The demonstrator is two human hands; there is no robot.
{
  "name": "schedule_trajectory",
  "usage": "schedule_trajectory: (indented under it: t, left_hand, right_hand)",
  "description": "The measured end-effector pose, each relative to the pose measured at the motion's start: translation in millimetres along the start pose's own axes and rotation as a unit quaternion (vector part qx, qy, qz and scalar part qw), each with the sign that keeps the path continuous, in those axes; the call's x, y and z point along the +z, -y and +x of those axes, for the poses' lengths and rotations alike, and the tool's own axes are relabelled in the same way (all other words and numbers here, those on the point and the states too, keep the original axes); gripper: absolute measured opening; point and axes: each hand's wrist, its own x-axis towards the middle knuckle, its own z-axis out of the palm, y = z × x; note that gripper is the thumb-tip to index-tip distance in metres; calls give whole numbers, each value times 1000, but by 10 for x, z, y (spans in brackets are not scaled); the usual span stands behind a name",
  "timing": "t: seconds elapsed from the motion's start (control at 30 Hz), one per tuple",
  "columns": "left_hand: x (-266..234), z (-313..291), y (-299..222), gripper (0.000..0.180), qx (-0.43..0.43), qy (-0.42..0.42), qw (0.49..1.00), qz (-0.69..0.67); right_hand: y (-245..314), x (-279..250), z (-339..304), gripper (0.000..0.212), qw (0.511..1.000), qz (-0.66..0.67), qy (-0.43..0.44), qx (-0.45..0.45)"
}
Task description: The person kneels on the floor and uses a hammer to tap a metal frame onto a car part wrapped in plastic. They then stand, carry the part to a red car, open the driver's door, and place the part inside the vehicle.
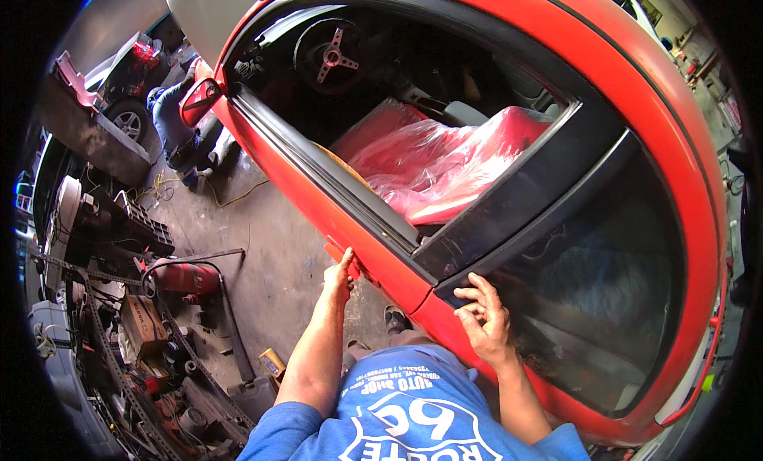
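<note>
A red car (366, 246) stands right in front of me, its door window open. My left hand (338, 274) is closed round the red door handle (332, 250), with the thumb on top and most of the fingers hidden beneath. My right hand (486, 318) is held up by the rear edge of the door, fingers apart and a little bent, nothing in them. Just beyond it are the black door pillar (524, 199) and the dark rear side window (604, 302). Through the opening I see a red seat under clear plastic (445, 159) and a three-spoke steering wheel (338, 59).
Another person in blue (176, 127) bends beside the red side mirror (200, 100). On the left are a red tank (184, 277), a cardboard box (144, 326) and metal racks with loose parts. A yellowish cable (238, 197) lies on the concrete floor (270, 302).
</note>
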Motion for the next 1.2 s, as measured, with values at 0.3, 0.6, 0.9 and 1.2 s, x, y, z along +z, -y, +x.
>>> schedule_trajectory:
  t: [0.3, 0.6, 0.9, 1.2]
  left_hand:
    - [-144, 10, 81, 60, 44, -27, 998, 41]
    - [-322, 327, 237, 48, -13, 20, 999, -43]
    - [-906, -253, 517, 55, 53, -24, 996, -75]
    - [-2085, -1058, 1240, 50, 150, -22, 966, -211]
  right_hand:
    - [20, -96, 353, 74, 994, 77, -66, -35]
    - [-188, -373, 1094, 52, 971, 190, 109, -91]
    - [-169, -284, 935, 44, 930, 201, 297, -85]
    - [339, 827, 332, 80, 800, 205, 538, -168]
